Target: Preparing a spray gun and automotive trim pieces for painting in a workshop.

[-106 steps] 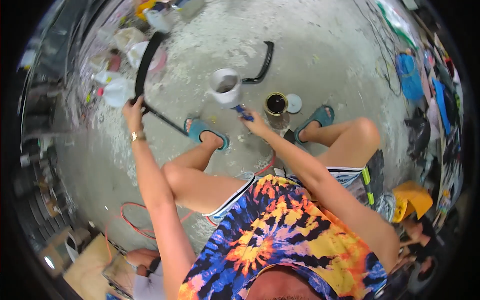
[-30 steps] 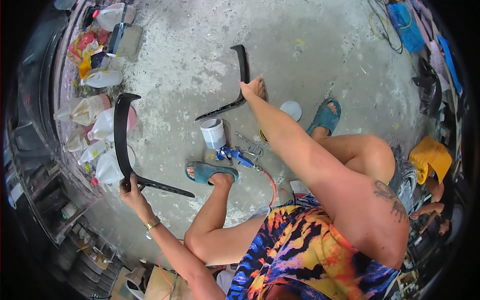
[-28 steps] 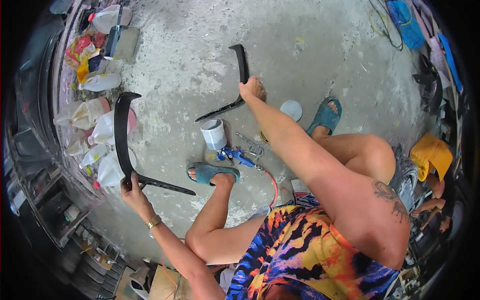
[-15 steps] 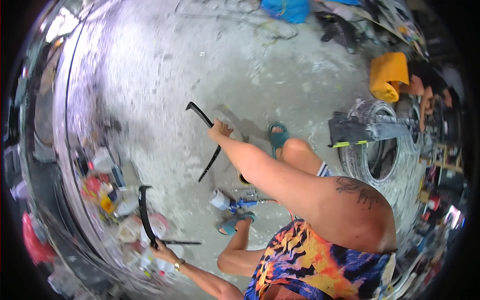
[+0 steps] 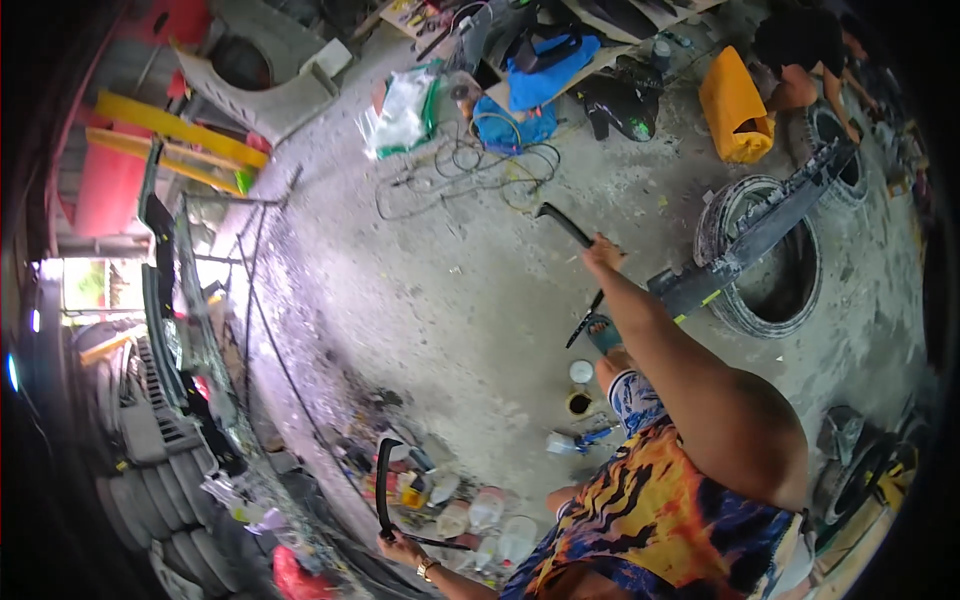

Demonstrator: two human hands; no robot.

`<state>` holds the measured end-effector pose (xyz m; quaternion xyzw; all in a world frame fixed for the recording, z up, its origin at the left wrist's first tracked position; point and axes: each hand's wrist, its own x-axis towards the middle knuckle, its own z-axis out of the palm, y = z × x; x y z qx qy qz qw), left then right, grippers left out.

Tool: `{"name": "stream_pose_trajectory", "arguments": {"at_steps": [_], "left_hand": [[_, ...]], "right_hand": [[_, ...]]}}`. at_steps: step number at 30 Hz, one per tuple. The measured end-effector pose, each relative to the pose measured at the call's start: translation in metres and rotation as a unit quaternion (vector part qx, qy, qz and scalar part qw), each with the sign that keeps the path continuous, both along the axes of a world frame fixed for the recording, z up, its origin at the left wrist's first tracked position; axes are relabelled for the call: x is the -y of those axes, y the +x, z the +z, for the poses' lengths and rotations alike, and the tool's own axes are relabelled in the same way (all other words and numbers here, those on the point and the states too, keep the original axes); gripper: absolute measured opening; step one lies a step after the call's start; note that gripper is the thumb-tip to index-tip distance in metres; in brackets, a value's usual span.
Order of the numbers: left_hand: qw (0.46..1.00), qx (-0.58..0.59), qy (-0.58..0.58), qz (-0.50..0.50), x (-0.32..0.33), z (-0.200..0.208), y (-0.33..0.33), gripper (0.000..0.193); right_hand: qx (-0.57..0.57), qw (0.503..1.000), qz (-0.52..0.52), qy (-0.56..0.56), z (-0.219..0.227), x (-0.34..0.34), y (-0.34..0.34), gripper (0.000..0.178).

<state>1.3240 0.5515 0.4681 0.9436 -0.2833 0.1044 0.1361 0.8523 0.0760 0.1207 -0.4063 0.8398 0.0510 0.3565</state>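
Your left hand [image 5: 402, 548] holds a slim black bent strip [image 5: 383, 485], plastic-looking and hooked at its upper tip, with the fingers closed around its bend. Your right hand [image 5: 604, 254], its arm stretched well forward, grasps a second slim black bent strip [image 5: 566, 226] near the middle, fingers curled round it. Taking hold looks done, one strip to each hand; neither rests on a stand or support yet. Both seem to be off the floor, though the height of the right one's lower end is hard to judge, and whether their surfaces are finished cannot be told at this size.

The grey concrete floor [image 5: 430, 320] is scuffed and blotched with pale patches. Near your legs lie a blue-handled spray gun with a white cup [image 5: 597, 436], an open round tin of dark liquid [image 5: 578, 392] and a round white lid [image 5: 580, 371]. Translucent plastic jugs [image 5: 488, 507] cluster beyond your left hand. To the right, a long dark grey panel [image 5: 745, 240] lies across dusty tyres [image 5: 715, 225]; past it, a co-worker in dark clothes [image 5: 800, 45] bends near an orange-yellow container [image 5: 738, 105]. Yellow beams [image 5: 180, 130] and a bright opening [image 5: 100, 285] show at the far left
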Motion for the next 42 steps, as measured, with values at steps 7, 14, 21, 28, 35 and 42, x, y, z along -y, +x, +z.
{"name": "stream_pose_trajectory", "arguments": {"at_steps": [7, 14, 21, 28, 35, 42], "left_hand": [[0.994, 0.025, 0.058, -0.085, 0.165, 0.041, -0.005, 0.016], [0.993, 0.021, 0.078, -0.089, 0.207, 0.025, 0.043, 0.013], [0.997, -0.028, 0.008, -0.072, 0.2, -0.036, 0.147, 0.015], [0.983, -0.117, -0.006, -0.142, 0.386, -0.089, 0.232, 0.033], [0.934, -0.278, -0.097, -0.203, 0.632, -0.121, 0.19, 0.022], [0.871, -0.418, -0.187, -0.181, 0.742, -0.114, 0.085, 0.019]], "right_hand": [[0.012, 0.968, -0.244, -0.046, 0.003, -0.002, -0.134, 0.038], [0.062, 0.93, -0.346, -0.108, 0.026, -0.023, -0.171, 0.045], [0.055, 0.895, -0.411, -0.162, 0.026, 0.022, -0.126, 0.044], [-0.015, 0.895, -0.42, -0.151, 0.114, 0.089, -0.082, 0.041], [-0.042, 0.9, -0.387, -0.194, 0.153, 0.162, -0.134, 0.036], [0.002, 0.905, -0.351, -0.242, 0.129, 0.254, -0.16, 0.037]]}}
